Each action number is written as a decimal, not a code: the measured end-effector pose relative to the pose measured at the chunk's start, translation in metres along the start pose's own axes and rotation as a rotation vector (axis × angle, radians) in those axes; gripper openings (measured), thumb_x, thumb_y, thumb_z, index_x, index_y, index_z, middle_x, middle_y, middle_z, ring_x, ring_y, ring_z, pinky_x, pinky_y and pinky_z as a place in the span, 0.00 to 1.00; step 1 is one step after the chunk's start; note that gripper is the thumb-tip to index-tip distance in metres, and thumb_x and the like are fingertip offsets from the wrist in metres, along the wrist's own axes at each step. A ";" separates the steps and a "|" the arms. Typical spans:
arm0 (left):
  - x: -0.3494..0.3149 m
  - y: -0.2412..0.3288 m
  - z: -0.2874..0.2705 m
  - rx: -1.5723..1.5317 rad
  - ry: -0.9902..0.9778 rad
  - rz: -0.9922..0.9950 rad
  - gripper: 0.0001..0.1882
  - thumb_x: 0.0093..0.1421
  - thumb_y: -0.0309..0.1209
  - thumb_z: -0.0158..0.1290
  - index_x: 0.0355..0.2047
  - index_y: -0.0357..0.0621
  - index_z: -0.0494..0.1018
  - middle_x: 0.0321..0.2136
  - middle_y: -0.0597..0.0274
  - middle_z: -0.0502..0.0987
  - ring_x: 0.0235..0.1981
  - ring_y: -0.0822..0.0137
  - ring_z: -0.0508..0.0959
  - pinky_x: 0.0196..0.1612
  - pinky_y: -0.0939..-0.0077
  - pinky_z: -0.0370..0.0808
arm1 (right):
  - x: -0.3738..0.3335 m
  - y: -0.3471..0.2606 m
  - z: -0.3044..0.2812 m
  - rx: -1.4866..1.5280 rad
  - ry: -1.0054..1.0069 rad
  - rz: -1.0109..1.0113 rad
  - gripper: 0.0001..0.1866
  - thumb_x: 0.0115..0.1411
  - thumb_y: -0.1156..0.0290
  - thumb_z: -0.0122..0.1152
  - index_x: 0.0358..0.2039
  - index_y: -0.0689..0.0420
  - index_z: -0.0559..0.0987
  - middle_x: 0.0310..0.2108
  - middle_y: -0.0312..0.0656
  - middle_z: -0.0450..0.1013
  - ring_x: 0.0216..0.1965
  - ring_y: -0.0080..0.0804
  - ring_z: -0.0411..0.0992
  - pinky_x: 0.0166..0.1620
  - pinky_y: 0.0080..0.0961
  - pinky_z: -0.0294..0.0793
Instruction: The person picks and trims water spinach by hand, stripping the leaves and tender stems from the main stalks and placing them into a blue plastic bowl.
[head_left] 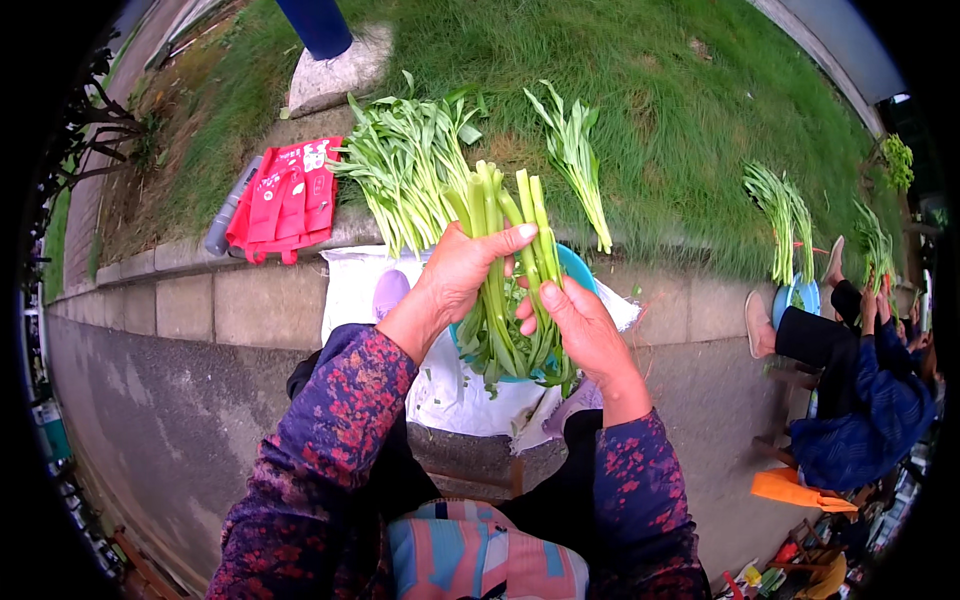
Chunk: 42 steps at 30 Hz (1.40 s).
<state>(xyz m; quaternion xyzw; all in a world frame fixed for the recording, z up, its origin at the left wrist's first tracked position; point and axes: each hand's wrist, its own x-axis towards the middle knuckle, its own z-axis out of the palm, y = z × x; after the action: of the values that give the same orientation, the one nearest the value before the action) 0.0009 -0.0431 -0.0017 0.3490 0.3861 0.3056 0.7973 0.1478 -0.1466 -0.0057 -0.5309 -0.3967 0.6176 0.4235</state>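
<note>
The thick bunch of green stalks (490, 290) is up over the blue basin, pale cut ends upward and leaves hanging down. From my end of the feed, the left hand (455, 270) is wrapped around it, thumb stretched across toward the neighbouring stalks. The right hand (580, 325) has a smaller clump of stalks (547, 248) pinched between thumb and fingers, right alongside.

My read: we're mid-gathering, evening up stalks into one bundle. Next move probably calls for a firm left grip while the right feeds its clump in and levels the ends; squeeze too hard and I'd expect those stems to bruise.

Containers: the blue basin (577, 268) sits on a white sheet (440, 400) with some green leafy bits inside, though the hands and bunch hide most of it. Beyond are a big leafy pile (395, 170) and a red bag (285, 200), contents not visible. Off right, another blue basin (808, 297) near a co-worker has some greens in it too.
</note>
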 end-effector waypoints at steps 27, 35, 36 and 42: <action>-0.007 0.009 0.005 0.144 -0.173 -0.033 0.21 0.54 0.35 0.60 0.45 0.36 0.71 0.34 0.58 0.77 0.28 0.72 0.75 0.29 0.77 0.76 | -0.001 -0.005 -0.003 0.172 -0.073 0.156 0.14 0.65 0.64 0.48 0.46 0.59 0.73 0.34 0.36 0.75 0.34 0.21 0.71 0.39 0.19 0.67; 0.003 0.006 -0.007 0.180 0.086 0.031 0.16 0.54 0.32 0.60 0.41 0.39 0.72 0.33 0.61 0.78 0.31 0.71 0.76 0.36 0.76 0.74 | 0.003 0.000 -0.016 0.009 0.198 -0.016 0.14 0.65 0.65 0.49 0.42 0.61 0.75 0.32 0.36 0.74 0.34 0.21 0.70 0.40 0.20 0.70; 0.004 0.008 -0.008 0.178 0.098 0.039 0.17 0.54 0.32 0.60 0.42 0.39 0.72 0.34 0.61 0.78 0.32 0.71 0.77 0.36 0.76 0.75 | 0.005 0.001 -0.022 -0.073 0.320 -0.101 0.13 0.65 0.66 0.49 0.41 0.62 0.75 0.32 0.36 0.74 0.33 0.21 0.70 0.40 0.21 0.70; 0.006 0.006 -0.007 0.166 0.108 0.034 0.19 0.54 0.32 0.60 0.44 0.38 0.70 0.35 0.59 0.78 0.35 0.69 0.77 0.38 0.75 0.74 | 0.008 0.000 -0.020 -0.147 0.461 -0.183 0.07 0.60 0.72 0.56 0.34 0.62 0.79 0.27 0.35 0.74 0.29 0.17 0.70 0.35 0.16 0.70</action>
<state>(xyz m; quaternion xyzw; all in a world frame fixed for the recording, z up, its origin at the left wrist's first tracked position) -0.0028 -0.0334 -0.0027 0.4035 0.4466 0.3043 0.7383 0.1671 -0.1379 -0.0105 -0.6491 -0.3796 0.4089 0.5171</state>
